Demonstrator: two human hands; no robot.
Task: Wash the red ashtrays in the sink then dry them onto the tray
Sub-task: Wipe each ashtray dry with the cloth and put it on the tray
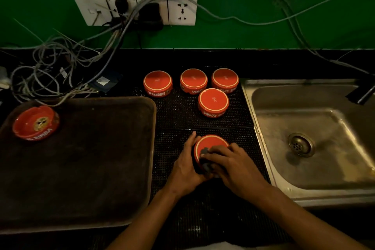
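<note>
Head view. Left hand (185, 165) grips the near-left side of an upturned red ashtray (210, 144), fingers curled along its wall. Right hand (233, 163) presses a dark cloth (207, 163) against the ashtray's base, fingers bent over the cloth and holding it. This ashtray sits on a black studded mat (174, 111) on the worktop, between the tray (97, 148) and the sink (316, 134).

Four more ashtrays stand base-up on the mat further back: one at left (158, 83), two side by side (193, 80) (225, 79), and one nearer in front of that pair (213, 102). They are close together; whether the right three touch I cannot tell.

Sixth ashtray (35, 123) lies right way up in the tray's far-left corner. Tray is dark, rectangular, with rounded corners.

Sink is steel, drain (301, 144) visible; a dark spout end (363, 93) shows at the right edge.

Green wall behind carries a white socket strip (182, 10) with plugs, and tangled grey cables (60, 63) drop onto the worktop at back left.
</note>
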